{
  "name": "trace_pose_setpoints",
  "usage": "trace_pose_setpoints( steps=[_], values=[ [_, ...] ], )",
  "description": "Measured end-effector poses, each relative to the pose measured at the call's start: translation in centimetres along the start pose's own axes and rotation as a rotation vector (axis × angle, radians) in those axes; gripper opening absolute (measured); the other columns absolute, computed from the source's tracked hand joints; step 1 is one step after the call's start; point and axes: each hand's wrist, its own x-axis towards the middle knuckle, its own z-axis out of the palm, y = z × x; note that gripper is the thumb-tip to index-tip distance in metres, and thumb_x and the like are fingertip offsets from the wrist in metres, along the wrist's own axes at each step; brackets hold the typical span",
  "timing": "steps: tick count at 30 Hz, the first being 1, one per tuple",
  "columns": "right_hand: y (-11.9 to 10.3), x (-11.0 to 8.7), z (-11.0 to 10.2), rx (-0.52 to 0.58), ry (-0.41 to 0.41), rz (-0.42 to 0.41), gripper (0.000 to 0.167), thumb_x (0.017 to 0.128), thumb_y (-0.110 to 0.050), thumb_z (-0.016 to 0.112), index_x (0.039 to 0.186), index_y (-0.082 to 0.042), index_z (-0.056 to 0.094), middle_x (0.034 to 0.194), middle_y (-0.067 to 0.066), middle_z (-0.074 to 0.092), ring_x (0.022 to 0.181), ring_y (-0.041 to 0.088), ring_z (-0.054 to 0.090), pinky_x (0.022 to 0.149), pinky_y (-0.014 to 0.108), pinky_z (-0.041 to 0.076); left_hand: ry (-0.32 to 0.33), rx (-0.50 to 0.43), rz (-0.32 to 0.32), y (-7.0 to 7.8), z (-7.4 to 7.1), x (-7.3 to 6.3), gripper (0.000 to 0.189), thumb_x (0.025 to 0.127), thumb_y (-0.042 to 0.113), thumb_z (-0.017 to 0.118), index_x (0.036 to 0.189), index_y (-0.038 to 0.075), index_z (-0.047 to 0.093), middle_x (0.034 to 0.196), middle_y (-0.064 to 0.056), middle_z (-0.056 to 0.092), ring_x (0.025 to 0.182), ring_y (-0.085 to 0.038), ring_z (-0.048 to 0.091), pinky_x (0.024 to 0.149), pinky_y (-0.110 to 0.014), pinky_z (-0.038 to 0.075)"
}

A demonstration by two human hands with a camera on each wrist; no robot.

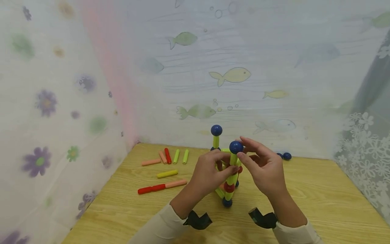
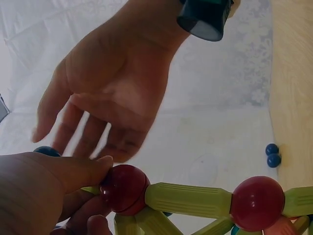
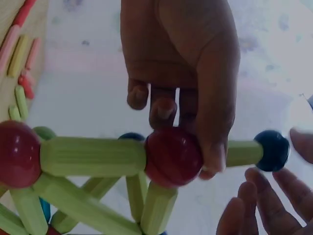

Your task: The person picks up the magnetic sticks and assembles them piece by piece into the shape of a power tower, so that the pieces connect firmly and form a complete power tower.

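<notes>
A tall frame of yellow-green magnetic rods and red and blue balls stands on the table. My left hand (image 1: 211, 170) pinches the upright yellow-green rod (image 3: 243, 152) just above a red ball (image 3: 173, 156), near the frame's top. That rod carries a blue ball (image 1: 236, 147). Around this ball, my right hand (image 1: 265, 169) has its thumb and fingers loosely spread. In the right wrist view a small gap shows between the right thumb and the ball, while a fingertip lies at or against its underside. Behind, another upright rod (image 1: 216, 142) bears a second blue ball (image 1: 216, 130).
Left of the frame lie loose green rods (image 1: 185, 156), a yellow rod (image 1: 167, 174), and several red and orange ones. A joined red and orange row (image 1: 158, 187) is nearer. Two blue balls (image 1: 287, 156) rest at the table's back right. Patterned curtains (image 1: 195, 84) hang behind.
</notes>
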Motion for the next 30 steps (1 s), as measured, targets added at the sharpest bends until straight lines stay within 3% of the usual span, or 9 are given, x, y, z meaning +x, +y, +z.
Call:
trace_pose_setpoints(
  steps=[4, 7, 10, 14, 18, 21, 26, 30],
  values=[
    [2.0, 0.4, -1.1, -0.121, -0.106, 0.028, 0.049, 0.101, 0.004, 0.056, 0.147, -0.011, 0.057, 0.15, 0.008, 0.057, 0.141, 0.016, 0.049, 0.112, 0.038, 0.046, -0.011, 0.015, -0.004, 0.0, 0.0, 0.0, 0.014, 0.09, 0.031, 0.083, 0.097, 0.02, 0.078, 0.086, 0.008, 0.067, 0.076, -0.003, 0.059, 0.065, -0.019, 0.051],
    [3.7, 0.4, -1.8, -0.206, -0.164, 0.096, 0.048, 0.101, 0.0, 0.056, 0.147, -0.014, 0.058, 0.153, 0.005, 0.053, 0.147, 0.017, 0.044, 0.115, 0.049, 0.043, -0.014, 0.017, -0.01, -0.1, 0.0, -0.1, 0.016, 0.09, 0.033, 0.083, 0.099, 0.02, 0.079, 0.088, 0.01, 0.068, 0.081, -0.001, 0.062, 0.069, -0.018, 0.052],
    [5.1, 0.0, -2.3, -0.21, -0.189, 0.111, 0.04, 0.103, -0.001, 0.059, 0.142, -0.011, 0.061, 0.149, 0.007, 0.055, 0.139, 0.013, 0.052, 0.108, 0.038, 0.051, -0.02, -0.003, -0.021, -0.1, 0.0, -0.2, 0.021, 0.089, 0.035, 0.083, 0.102, 0.019, 0.079, 0.09, 0.012, 0.071, 0.083, 0.001, 0.065, 0.071, -0.018, 0.053],
    [5.8, -0.4, -2.7, -0.239, -0.137, 0.07, 0.037, 0.102, -0.003, 0.064, 0.137, -0.013, 0.065, 0.142, 0.006, 0.06, 0.127, 0.001, 0.057, 0.095, 0.015, 0.052, -0.017, -0.033, -0.034, -0.3, -0.2, -0.1, 0.026, 0.088, 0.037, 0.083, 0.106, 0.02, 0.077, 0.096, 0.011, 0.074, 0.086, 0.0, 0.069, 0.069, -0.019, 0.055],
    [5.5, -0.8, -3.2, -0.31, -0.052, 0.066, 0.034, 0.099, -0.007, 0.069, 0.132, -0.015, 0.069, 0.134, 0.003, 0.062, 0.115, 0.0, 0.058, 0.089, 0.011, 0.051, 0.005, -0.034, -0.077, -1.1, -0.7, 0.3, 0.026, 0.088, 0.039, 0.083, 0.105, 0.023, 0.075, 0.098, 0.012, 0.074, 0.088, -0.001, 0.07, 0.066, -0.021, 0.055],
    [5.0, -1.2, -3.4, -0.33, -0.024, 0.066, 0.032, 0.096, -0.008, 0.074, 0.127, -0.014, 0.072, 0.129, 0.001, 0.062, 0.107, 0.005, 0.059, 0.084, 0.011, 0.053, 0.024, -0.014, -0.112, -2.3, -1.6, 0.8, 0.023, 0.088, 0.04, 0.083, 0.101, 0.023, 0.074, 0.093, 0.012, 0.073, 0.086, -0.002, 0.069, 0.068, -0.023, 0.056],
    [4.4, -1.9, -3.3, -0.388, -0.017, 0.01, 0.03, 0.091, -0.01, 0.08, 0.12, -0.018, 0.075, 0.119, -0.003, 0.064, 0.097, 0.01, 0.06, 0.078, 0.013, 0.055, 0.07, 0.011, -0.168, -5.7, -4.1, 1.8, 0.014, 0.094, 0.037, 0.078, 0.101, 0.025, 0.076, 0.093, 0.011, 0.073, 0.087, -0.007, 0.068, 0.071, -0.03, 0.057],
    [4.0, -2.4, -3.0, -0.417, -0.018, -0.013, 0.031, 0.088, -0.01, 0.083, 0.117, -0.02, 0.076, 0.114, -0.005, 0.064, 0.093, 0.015, 0.06, 0.075, 0.014, 0.055, 0.128, 0.02, -0.284, -9.0, -6.3, 2.2, 0.012, 0.1, 0.028, 0.072, 0.108, 0.022, 0.076, 0.101, 0.004, 0.074, 0.092, -0.015, 0.069, 0.079, -0.038, 0.058]
  ],
)
